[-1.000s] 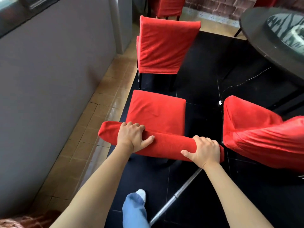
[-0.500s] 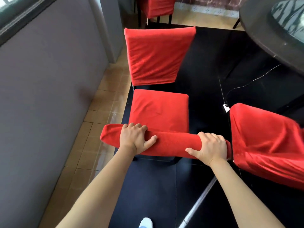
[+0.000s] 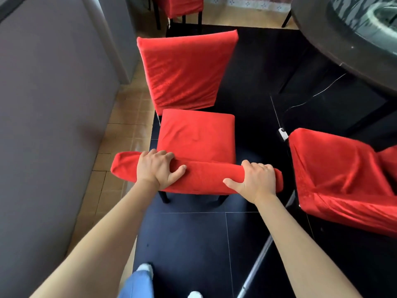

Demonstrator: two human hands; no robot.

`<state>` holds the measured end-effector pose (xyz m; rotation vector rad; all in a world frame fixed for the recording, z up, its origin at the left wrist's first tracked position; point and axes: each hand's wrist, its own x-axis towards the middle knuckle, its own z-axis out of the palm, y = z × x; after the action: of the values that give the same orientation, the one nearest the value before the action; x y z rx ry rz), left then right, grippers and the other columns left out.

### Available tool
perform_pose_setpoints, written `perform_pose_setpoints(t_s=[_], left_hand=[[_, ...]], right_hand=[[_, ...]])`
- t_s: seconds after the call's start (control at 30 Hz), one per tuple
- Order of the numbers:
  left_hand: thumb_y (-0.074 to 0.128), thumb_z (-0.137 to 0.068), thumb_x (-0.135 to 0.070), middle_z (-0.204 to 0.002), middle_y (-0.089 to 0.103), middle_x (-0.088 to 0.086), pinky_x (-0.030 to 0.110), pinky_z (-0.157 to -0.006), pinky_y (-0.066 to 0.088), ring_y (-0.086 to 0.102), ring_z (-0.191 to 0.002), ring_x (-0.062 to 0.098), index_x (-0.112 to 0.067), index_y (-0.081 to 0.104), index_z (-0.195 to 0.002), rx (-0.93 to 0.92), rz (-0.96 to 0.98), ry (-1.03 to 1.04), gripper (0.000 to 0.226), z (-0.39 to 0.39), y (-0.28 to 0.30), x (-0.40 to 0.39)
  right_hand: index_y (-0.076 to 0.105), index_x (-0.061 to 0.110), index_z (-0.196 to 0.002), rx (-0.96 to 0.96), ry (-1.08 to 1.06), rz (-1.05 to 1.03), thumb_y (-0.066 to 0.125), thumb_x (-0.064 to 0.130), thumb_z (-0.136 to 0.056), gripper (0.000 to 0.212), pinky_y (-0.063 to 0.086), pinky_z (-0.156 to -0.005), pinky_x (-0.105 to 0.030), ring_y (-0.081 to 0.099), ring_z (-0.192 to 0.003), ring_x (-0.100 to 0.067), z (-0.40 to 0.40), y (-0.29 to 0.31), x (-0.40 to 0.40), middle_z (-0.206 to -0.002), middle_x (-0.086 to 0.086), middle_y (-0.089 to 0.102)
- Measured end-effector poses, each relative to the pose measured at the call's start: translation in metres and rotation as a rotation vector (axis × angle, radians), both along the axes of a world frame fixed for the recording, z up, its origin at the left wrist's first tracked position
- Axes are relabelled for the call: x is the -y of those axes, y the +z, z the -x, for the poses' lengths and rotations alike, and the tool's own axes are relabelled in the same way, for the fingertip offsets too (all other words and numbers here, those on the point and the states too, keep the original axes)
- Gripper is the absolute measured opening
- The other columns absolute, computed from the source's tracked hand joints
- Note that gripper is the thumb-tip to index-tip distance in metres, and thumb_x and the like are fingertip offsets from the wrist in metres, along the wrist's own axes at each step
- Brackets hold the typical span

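Note:
A chair with a red fabric cover stands right in front of me; its red seat (image 3: 195,134) faces away and its covered backrest top (image 3: 202,179) runs across below the seat. My left hand (image 3: 158,168) grips the backrest top near its left end, fingers curled over the far side. My right hand (image 3: 256,179) grips the same backrest top near its right end, thumb toward me.
A second red-covered chair (image 3: 184,69) stands just beyond the seat, its back toward me. A third red-covered chair (image 3: 343,175) is at the right. A dark round table (image 3: 335,33) fills the top right. A grey wall (image 3: 43,125) runs along the left. A metal rod (image 3: 260,259) lies on the dark floor.
The chair in my hands has come closer to the chair beyond it, and the view has advanced with it. Both hands keep their grip on the backrest.

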<state>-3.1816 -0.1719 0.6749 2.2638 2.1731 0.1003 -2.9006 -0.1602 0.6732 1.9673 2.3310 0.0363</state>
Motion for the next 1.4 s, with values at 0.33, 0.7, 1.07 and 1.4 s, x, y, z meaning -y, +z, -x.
perform_pose_setpoints(t_s=[0.33, 0.7, 1.07, 1.4], left_hand=[[0.008, -0.071, -0.080, -0.085, 0.065, -0.003, 0.036, -0.077, 0.037, 0.057, -0.083, 0.022, -0.023, 0.065, -0.089, 0.052, 0.031, -0.073, 0.083, 0.009, -0.003, 0.004], [0.006, -0.071, -0.081, -0.088, 0.064, -0.006, 0.035, -0.078, 0.036, 0.056, -0.086, 0.021, -0.027, 0.064, -0.096, 0.043, 0.070, -0.207, 0.083, 0.025, -0.006, 0.040], [0.019, -0.073, -0.075, -0.073, 0.064, 0.001, 0.036, -0.073, 0.038, 0.059, -0.074, 0.026, -0.017, 0.065, -0.081, 0.121, 0.000, -0.305, 0.074, 0.050, -0.002, 0.026], [0.020, -0.075, -0.071, -0.072, 0.064, 0.000, 0.036, -0.072, 0.041, 0.060, -0.073, 0.025, -0.017, 0.067, -0.083, 0.090, -0.001, -0.428, 0.073, 0.057, -0.003, 0.005]], right_hand=[[0.058, 0.019, -0.099, 0.087, -0.156, 0.026, 0.015, 0.088, -0.063, 0.088, 0.036, -0.087, -0.033, 0.061, -0.091, -0.018, 0.015, 0.005, 0.026, -0.089, 0.004, 0.066], [0.060, 0.016, -0.094, 0.014, -0.329, -0.014, 0.031, 0.085, -0.066, 0.080, 0.037, -0.093, -0.037, 0.061, -0.099, -0.022, 0.040, 0.003, 0.092, -0.093, 0.000, 0.069], [0.063, 0.014, -0.086, -0.029, -0.426, -0.042, 0.024, 0.084, -0.067, 0.083, 0.036, -0.087, -0.039, 0.061, -0.088, -0.025, 0.069, 0.008, 0.107, -0.082, -0.001, 0.067], [0.064, 0.010, -0.076, -0.123, -0.542, -0.111, 0.030, 0.080, -0.067, 0.078, 0.039, -0.078, -0.040, 0.059, -0.077, -0.028, 0.090, 0.005, 0.142, -0.071, -0.004, 0.064]])
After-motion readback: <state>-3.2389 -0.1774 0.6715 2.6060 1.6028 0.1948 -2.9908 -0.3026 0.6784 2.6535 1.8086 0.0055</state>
